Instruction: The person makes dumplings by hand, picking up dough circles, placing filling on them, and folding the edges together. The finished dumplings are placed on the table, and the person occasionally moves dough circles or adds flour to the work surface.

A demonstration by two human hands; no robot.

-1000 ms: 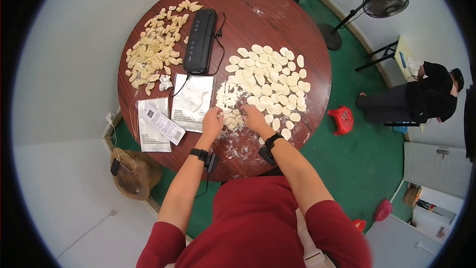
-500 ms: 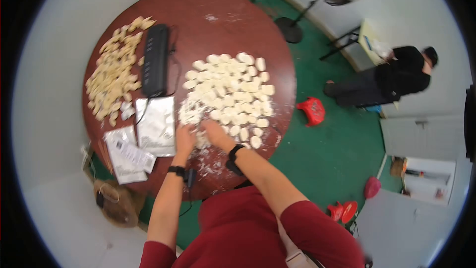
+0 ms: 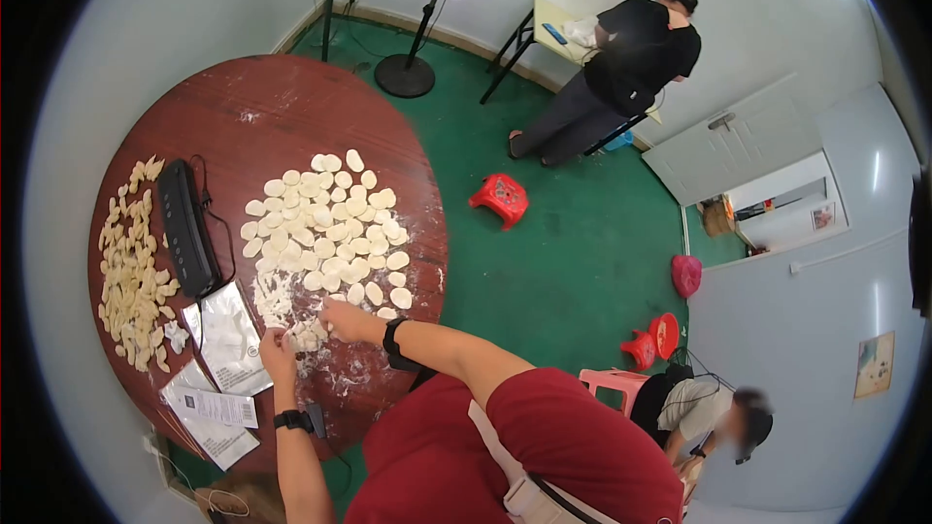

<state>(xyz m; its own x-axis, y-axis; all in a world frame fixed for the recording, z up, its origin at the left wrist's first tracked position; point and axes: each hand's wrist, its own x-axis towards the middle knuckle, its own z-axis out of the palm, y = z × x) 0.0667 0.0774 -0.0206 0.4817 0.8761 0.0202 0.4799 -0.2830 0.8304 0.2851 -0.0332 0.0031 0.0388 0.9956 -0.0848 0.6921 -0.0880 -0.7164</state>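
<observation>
The left hand [image 3: 279, 351] has its fingers drawn close together, and the right hand [image 3: 351, 321] is curled with its fingers bent narrowly; whether either holds a piece cannot be told. Small, pale, floury dough pieces [image 3: 309, 335] lie between the two hands, near the edge of the round, dark red-brown wooden table [image 3: 291, 102]. The right fingertips reach the side of this cluster, while the left fingertips are just beside it.

Just past the hands is a patch of loose white flour [image 3: 273, 299], adjoining many flat, cream-coloured, round dough discs [image 3: 335, 233], some overlapping. Left of the flour lie flat, silvery packets with printing [image 3: 230, 335]; a white printed slip with a barcode [image 3: 225, 409] rests on the lower one. Beyond the packets are a long black appliance with a cord [image 3: 186, 223] and a spread of small, yellowish shaped dough pieces [image 3: 131, 301].

Off the table, a red plastic stool [image 3: 500, 196] stands on the green floor [image 3: 544, 272]. Farther away are a black standing fan [image 3: 406, 78] and a person in a black top [image 3: 641, 58] beside a pale yellow table [image 3: 555, 23].
</observation>
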